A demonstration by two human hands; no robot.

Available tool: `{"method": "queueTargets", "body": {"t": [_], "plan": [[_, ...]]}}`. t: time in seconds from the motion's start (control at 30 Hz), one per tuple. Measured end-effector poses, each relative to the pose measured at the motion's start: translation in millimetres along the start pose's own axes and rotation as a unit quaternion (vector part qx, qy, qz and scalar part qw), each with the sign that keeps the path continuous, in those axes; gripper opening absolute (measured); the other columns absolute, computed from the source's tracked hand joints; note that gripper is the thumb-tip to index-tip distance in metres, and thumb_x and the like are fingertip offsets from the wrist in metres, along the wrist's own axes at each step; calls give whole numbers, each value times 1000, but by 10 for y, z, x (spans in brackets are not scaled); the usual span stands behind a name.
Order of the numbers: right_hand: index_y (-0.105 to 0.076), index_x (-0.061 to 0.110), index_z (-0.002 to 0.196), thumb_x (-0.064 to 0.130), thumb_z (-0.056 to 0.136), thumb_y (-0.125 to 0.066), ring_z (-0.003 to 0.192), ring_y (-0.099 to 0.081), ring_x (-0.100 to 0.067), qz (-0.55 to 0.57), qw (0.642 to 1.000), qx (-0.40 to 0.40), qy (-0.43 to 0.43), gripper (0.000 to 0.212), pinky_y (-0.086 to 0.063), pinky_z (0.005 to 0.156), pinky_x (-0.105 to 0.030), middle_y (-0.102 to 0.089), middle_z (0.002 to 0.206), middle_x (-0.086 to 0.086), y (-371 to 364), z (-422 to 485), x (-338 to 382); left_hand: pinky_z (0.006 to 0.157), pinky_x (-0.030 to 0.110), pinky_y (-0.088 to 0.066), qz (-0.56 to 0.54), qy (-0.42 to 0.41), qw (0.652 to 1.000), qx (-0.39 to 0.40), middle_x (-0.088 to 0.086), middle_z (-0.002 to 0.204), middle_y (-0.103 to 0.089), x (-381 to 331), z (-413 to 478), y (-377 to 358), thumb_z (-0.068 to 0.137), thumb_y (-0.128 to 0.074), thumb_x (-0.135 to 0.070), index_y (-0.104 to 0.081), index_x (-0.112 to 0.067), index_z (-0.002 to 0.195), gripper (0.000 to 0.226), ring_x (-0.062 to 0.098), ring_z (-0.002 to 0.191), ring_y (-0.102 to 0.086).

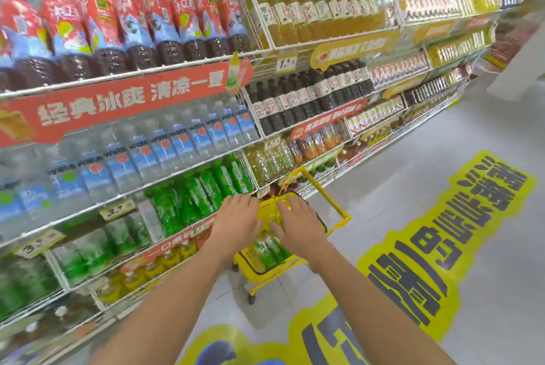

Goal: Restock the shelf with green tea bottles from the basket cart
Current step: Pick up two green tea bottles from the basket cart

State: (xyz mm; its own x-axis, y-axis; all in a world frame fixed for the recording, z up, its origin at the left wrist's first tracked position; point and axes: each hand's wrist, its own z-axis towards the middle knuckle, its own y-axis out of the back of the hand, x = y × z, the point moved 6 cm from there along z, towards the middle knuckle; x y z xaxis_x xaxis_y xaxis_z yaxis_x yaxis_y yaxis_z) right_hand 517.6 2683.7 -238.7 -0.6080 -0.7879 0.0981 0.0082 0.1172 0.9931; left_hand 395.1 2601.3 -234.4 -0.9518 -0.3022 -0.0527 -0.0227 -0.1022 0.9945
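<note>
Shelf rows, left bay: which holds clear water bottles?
The second row down: clear plastic blue-labelled bottles, below the red-wrapped bottles, above the bright green bottles.

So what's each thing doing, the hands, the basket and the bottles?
Left hand: open, over the cart.
Right hand: open, fingers spread above the cart's bottles.
Yellow plastic basket cart: on the floor, handle raised.
Green tea bottles: inside the cart, not lifted.
Green shelf bottles: lined up.

Both bare forearms extend forward and downward. The left hand and right hand are palm-down, close together, fingers extended and slightly spread.
</note>
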Motion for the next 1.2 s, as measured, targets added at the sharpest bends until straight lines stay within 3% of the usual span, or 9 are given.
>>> {"method": "queueTargets", "body": {"t": [0.1, 0.27, 0.37, 0.47, 0.7, 0.77, 0.97, 1.1, 1.2], "plan": [[-28, 17, 156, 55, 103, -38, 151, -21, -34, 0, 999, 19, 38, 66, -26, 119, -54, -25, 163, -14, -75, 412, -174, 104, 43, -43, 7, 33, 999, 3, 5, 121, -62, 15, 280, -115, 93, -54, -51, -57, -16, 122, 46, 28, 117, -55], [-30, 18, 155, 52, 102, -42, 148, -26, -35, -4, 993, 32, 115, 64, -27, 119, -51, -29, 161, -16, -232, 1048, -492, 100, 43, -42, 20, 108, 994, 19, 8, 122, -61, -95, 773, -399, 94, -53, -49, -56, -13, 125, 47, 29, 118, -54], [-27, 18, 157, 52, 102, -43, 150, -24, -36, 3, 987, 64, 146, 67, -25, 120, -52, -26, 163, -15, -426, 1342, -776, 106, 45, -40, 9, 171, 984, 49, 8, 132, -59, -217, 1028, -633, 95, -52, -50, -51, -12, 135, 56, 29, 125, -52], [-35, 16, 152, 55, 101, -44, 144, -33, -38, -3, 980, 74, 185, 66, -33, 115, -54, -35, 157, -16, -611, 1536, -1028, 106, 47, -40, 8, 227, 971, 78, 10, 135, -56, -336, 1218, -883, 93, -55, -51, -46, -11, 141, 63, 31, 126, -52], [-55, 12, 139, 52, 96, -53, 133, -49, -40, 24, 970, 123, 207, 58, -44, 105, -56, -53, 142, -18, -1212, 1756, -1380, 104, 49, -40, -24, 282, 951, 127, 9, 124, -59, -435, 1395, -1453, 97, -44, -50, -53, -14, 125, 46, 32, 121, -52], [-56, 11, 137, 52, 96, -46, 130, -50, -41, 26, 969, 122, 213, 59, -46, 103, -54, -55, 139, -19, -1385, 1819, -1432, 103, 48, -39, -38, 289, 947, 138, 8, 123, -59, -402, 1441, -1652, 97, -46, -49, -53, -15, 125, 45, 31, 121, -52], [-43, 15, 148, 61, 95, -20, 139, -40, -41, 19, 965, 175, 193, 74, -37, 112, -55, -45, 149, -18, -2202, 1959, -1638, 108, 47, -39, -76, 293, 939, 165, 9, 125, -60, -350, 1522, -2489, 97, -51, -45, -53, -11, 128, 46, 31, 123, -51], [-36, 17, 154, 54, 101, -37, 146, -31, -38, 20, 958, 220, 185, 65, -34, 113, -53, -38, 156, -17, -2929, 2036, -1742, 108, 48, -38, -93, 297, 929, 201, 11, 130, -58, -353, 1530, -3195, 96, -51, -44, -48, -9, 138, 54, 32, 126, -50], [-28, 18, 157, 54, 102, -40, 150, -21, -36, 17, 949, 253, 184, 67, -29, 117, -51, -29, 160, -15, -3544, 2100, -1822, 109, 48, -37, -99, 315, 919, 216, 12, 132, -57, -317, 1516, -3819, 96, -49, -45, -47, -9, 138, 55, 32, 127, -49]]}}
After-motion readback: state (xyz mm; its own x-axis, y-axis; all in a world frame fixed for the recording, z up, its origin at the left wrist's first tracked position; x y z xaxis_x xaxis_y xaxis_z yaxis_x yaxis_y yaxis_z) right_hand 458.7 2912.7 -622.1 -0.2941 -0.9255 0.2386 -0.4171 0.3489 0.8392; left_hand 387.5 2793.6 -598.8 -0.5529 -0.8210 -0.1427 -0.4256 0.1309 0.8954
